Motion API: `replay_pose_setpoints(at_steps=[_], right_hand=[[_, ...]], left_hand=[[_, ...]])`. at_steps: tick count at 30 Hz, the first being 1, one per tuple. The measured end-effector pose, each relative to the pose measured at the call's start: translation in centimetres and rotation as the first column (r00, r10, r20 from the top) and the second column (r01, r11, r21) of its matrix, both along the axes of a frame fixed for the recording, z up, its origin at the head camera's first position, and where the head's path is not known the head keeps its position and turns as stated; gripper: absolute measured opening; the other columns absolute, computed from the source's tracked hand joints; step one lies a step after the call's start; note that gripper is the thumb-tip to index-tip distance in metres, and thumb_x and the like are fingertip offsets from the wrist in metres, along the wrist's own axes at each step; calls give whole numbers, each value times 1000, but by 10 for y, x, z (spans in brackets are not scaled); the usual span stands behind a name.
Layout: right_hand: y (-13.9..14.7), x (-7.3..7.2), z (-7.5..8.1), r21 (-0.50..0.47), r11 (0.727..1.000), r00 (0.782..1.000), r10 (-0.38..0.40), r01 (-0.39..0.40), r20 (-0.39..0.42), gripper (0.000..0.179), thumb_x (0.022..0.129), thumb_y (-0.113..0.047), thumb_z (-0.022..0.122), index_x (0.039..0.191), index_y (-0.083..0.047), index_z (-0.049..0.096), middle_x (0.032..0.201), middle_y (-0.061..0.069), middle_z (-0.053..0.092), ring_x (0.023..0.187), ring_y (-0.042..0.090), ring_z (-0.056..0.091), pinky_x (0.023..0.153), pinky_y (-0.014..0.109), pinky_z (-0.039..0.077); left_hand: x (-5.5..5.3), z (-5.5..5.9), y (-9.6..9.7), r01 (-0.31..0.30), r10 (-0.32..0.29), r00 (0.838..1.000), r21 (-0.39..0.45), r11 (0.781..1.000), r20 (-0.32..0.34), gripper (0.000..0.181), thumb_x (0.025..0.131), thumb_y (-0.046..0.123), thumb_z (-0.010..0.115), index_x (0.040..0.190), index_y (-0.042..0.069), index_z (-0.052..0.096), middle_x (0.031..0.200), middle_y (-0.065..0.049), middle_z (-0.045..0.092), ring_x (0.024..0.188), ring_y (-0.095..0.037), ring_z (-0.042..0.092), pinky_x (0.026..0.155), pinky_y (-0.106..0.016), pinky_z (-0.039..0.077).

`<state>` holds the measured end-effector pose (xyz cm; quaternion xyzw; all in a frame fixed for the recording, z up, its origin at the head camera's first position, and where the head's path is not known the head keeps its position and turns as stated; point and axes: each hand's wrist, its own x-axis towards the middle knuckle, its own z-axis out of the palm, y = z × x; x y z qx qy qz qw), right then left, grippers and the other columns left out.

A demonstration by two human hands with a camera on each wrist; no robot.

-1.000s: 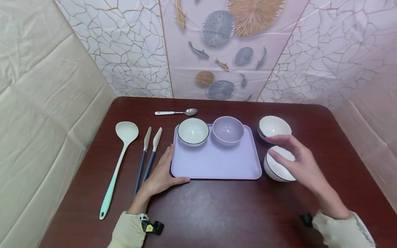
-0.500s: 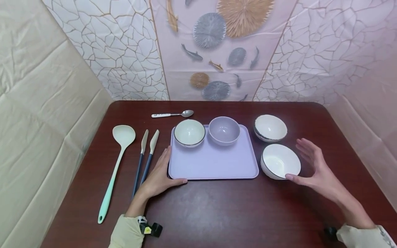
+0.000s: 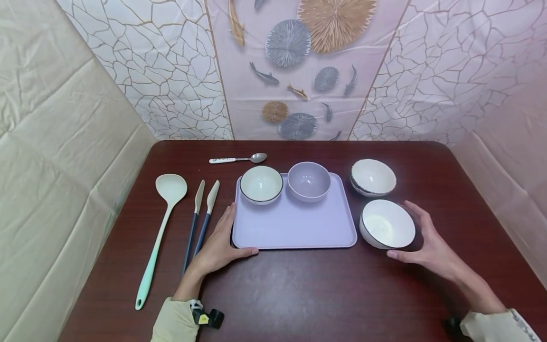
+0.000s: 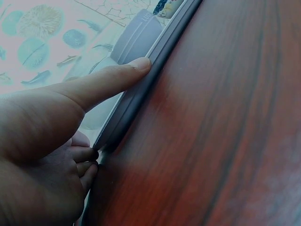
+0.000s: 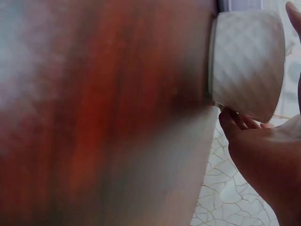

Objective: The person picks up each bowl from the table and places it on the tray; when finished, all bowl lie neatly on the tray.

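A lilac rectangular tray (image 3: 295,232) is shown lying flat on a dark reddish-brown table (image 3: 307,294). At the tray's near-left corner, the left hand (image 3: 220,247) is placed with thumb and fingers spread apart: the fingers are laid along the tray's left edge, and the thumb tip is rested on its near rim, as is seen in the left wrist view. On the tray, along its far side, two bowls are set upright: a white bowl with a dark rim (image 3: 261,185) to the left and a lilac bowl (image 3: 308,181) to the right. Just to the right of the tray, a larger white bowl (image 3: 386,223) is stood upright; its outer wall, seen in the right wrist view, is patterned with raised diamonds. It is flanked on its outer side by the right hand (image 3: 431,249), whose thumb and fingers are held apart around it; whether the bowl is touched by the fingers cannot be told. Beyond that bowl, right of the tray's far corner, another white bowl (image 3: 373,176) is placed. A spoon (image 3: 238,159) is laid beyond the tray's far-left corner. Left of the tray are laid two blue-handled knives, one nearer to it (image 3: 207,219) and one farther (image 3: 193,229), and, farther out, a ladle with a mint-green handle (image 3: 163,227).
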<state>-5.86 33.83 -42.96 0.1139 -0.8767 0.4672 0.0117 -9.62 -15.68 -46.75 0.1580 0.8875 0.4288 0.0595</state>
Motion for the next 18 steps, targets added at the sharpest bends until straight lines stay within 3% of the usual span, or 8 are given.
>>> replay_pose_setpoints(at_steps=[5, 18], right_hand=[[-2, 1, -6, 42, 999, 999, -32, 30, 35, 124, 64, -5, 92, 157, -18, 11, 153, 13, 21, 133, 7, 22, 93, 5, 18], [-2, -5, -16, 10, 999, 999, -52, 52, -12, 124, 58, -2, 94, 155, -15, 18, 143, 10, 34, 119, 5, 36, 91, 8, 26]], left_hand=[[1, 1, 0, -2, 2, 1000, -2, 1000, 1, 126, 71, 47, 86, 157, 3, 4, 162, -17, 6, 148, -33, 3, 112, -57, 17], [0, 1, 1, -2, 2, 1000, -7, 1000, -4, 126, 71, 47, 86, 157, 3, 5, 162, -16, 6, 148, -32, 3, 112, -56, 17]])
